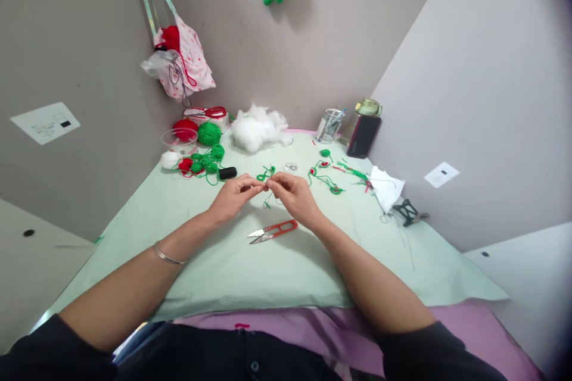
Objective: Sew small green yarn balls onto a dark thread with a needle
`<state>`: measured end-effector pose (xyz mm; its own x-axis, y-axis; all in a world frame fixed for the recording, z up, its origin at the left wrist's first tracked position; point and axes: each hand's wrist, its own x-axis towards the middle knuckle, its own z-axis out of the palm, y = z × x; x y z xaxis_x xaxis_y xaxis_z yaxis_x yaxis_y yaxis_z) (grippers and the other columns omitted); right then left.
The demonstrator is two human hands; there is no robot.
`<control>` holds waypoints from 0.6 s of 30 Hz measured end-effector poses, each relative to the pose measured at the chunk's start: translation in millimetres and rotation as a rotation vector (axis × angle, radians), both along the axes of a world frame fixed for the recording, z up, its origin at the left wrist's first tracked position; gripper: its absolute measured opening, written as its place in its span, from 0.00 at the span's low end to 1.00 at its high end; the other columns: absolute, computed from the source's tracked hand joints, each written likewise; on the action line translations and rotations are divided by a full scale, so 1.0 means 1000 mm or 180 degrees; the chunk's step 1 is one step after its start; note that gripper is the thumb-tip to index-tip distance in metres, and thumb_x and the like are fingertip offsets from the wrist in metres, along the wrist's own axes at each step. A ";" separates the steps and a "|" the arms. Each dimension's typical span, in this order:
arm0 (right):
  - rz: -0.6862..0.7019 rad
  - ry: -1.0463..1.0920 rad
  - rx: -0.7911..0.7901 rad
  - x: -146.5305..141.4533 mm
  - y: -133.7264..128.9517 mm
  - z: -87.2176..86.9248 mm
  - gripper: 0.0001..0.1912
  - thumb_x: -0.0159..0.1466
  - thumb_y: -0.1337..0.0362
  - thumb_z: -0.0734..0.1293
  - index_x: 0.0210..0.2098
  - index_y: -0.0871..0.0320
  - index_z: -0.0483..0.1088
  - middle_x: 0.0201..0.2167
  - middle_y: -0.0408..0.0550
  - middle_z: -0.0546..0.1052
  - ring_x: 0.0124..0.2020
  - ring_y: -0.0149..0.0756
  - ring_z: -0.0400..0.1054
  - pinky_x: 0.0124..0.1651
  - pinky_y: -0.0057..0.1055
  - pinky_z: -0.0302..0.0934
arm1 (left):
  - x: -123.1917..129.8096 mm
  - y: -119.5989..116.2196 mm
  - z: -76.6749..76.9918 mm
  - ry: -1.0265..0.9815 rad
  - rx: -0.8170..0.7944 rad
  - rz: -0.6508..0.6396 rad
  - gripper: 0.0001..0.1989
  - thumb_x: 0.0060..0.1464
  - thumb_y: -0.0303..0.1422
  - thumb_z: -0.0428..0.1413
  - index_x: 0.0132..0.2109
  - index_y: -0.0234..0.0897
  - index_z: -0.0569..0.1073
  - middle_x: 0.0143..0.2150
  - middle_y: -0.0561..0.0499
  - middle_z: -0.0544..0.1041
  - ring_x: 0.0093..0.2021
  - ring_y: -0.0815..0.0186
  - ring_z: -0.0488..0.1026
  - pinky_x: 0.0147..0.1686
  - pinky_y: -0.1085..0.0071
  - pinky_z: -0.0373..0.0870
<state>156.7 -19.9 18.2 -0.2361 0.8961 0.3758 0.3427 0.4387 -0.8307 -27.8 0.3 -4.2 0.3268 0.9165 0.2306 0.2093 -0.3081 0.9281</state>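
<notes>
My left hand [233, 195] and my right hand [294, 195] meet above the middle of the pale green cloth [304, 274]. Their thumbs and fingertips are pinched close together on a thin dark thread. Small green crocheted loops [261, 178] show just beyond the fingertips, and a dark thread with a bit of green hangs below them. What exactly lies between the fingertips is too small to make out. Orange-handled thread snips [273, 230] lie on the cloth nearer to me, blades pointing left. A black thread spool [227, 172] rests beyond my left hand.
Green yarn [209, 133], red yarn [185, 129] and white stuffing [259, 128] sit at the back left. Small crocheted pieces [325, 153], a pen cup [329, 126], a phone [364, 137], white paper [386, 189] and a black clip stand [407, 212] are on the right.
</notes>
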 end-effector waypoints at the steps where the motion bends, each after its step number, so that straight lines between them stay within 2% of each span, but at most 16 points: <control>1: -0.0030 0.0143 -0.0164 0.002 0.002 0.001 0.12 0.64 0.59 0.65 0.29 0.59 0.72 0.20 0.40 0.67 0.23 0.28 0.58 0.27 0.26 0.52 | 0.000 -0.001 0.000 0.0011 0.0049 -0.0007 0.12 0.53 0.42 0.61 0.38 0.38 0.82 0.36 0.50 0.75 0.34 0.67 0.68 0.37 0.70 0.63; 6: 0.0001 0.0389 -0.0445 0.005 0.007 0.003 0.13 0.62 0.57 0.66 0.28 0.60 0.70 0.18 0.39 0.65 0.22 0.27 0.57 0.26 0.27 0.50 | 0.002 0.000 0.001 -0.0265 -0.0107 0.0203 0.12 0.44 0.40 0.66 0.31 0.36 0.79 0.33 0.51 0.74 0.34 0.66 0.70 0.38 0.70 0.65; 11: 0.0102 0.0292 -0.0593 0.004 0.007 0.002 0.14 0.61 0.55 0.65 0.29 0.60 0.71 0.18 0.39 0.64 0.22 0.27 0.55 0.26 0.27 0.48 | -0.001 0.004 0.003 -0.0478 -0.0399 0.0387 0.18 0.37 0.40 0.70 0.26 0.35 0.71 0.26 0.55 0.71 0.28 0.70 0.65 0.31 0.71 0.61; 14: 0.0117 0.0232 -0.0623 0.004 0.007 0.002 0.14 0.61 0.54 0.66 0.29 0.60 0.70 0.18 0.39 0.63 0.22 0.27 0.54 0.26 0.28 0.48 | -0.001 0.004 0.004 -0.0655 -0.0495 0.0248 0.19 0.37 0.38 0.71 0.26 0.35 0.69 0.28 0.55 0.72 0.30 0.70 0.66 0.32 0.73 0.62; 17: 0.0183 0.0185 -0.0624 0.003 0.005 0.003 0.14 0.62 0.54 0.65 0.28 0.60 0.69 0.19 0.39 0.63 0.22 0.27 0.53 0.27 0.28 0.47 | -0.001 0.002 0.006 -0.1085 -0.0706 -0.0124 0.17 0.41 0.37 0.69 0.29 0.35 0.69 0.38 0.52 0.76 0.39 0.68 0.72 0.42 0.70 0.67; 18: 0.0225 0.0173 -0.0614 0.003 0.004 0.004 0.15 0.62 0.55 0.65 0.28 0.60 0.69 0.19 0.39 0.62 0.23 0.27 0.53 0.27 0.28 0.47 | -0.001 0.002 0.007 -0.1227 -0.0825 -0.0215 0.17 0.43 0.37 0.69 0.29 0.35 0.69 0.39 0.52 0.76 0.40 0.67 0.74 0.45 0.69 0.68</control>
<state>159.6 -15.5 22.6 -0.2851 0.9346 0.2127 0.2692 0.2910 -0.9181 -28.5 2.1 3.2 0.3232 0.9395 0.1131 -0.1784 -0.0569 0.9823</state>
